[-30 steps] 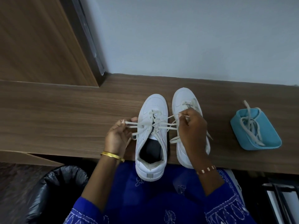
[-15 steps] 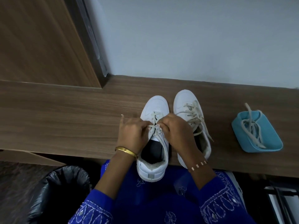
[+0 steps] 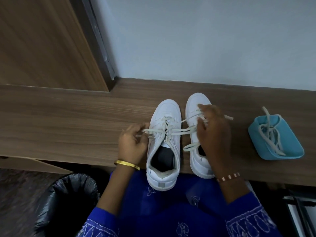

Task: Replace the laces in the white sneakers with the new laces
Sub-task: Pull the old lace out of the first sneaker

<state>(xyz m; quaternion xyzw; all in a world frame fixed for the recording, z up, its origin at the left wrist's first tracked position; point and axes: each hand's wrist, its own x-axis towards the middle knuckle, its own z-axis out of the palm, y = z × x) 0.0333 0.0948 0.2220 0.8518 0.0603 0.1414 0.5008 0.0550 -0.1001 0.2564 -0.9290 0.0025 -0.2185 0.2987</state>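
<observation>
Wooden desk [image 3: 68, 120] against a pale wall, on which we work. Our left hand [image 3: 132, 144] pinches one end of the lace [image 3: 171, 132]; our right hand [image 3: 212, 132] grips the other end, pulled out to the right. Left sneaker [image 3: 165, 147] stands between our hands, heel overhanging the near edge. Right sneaker [image 3: 196, 134] stands just beside it, under our right hand. Blue container [image 3: 294, 151] with more laces [image 3: 271, 134] sits far right.

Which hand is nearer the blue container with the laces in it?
Right. The right hand is over the right sneaker, beside the blue container; the left hand is beyond both sneakers.
</observation>
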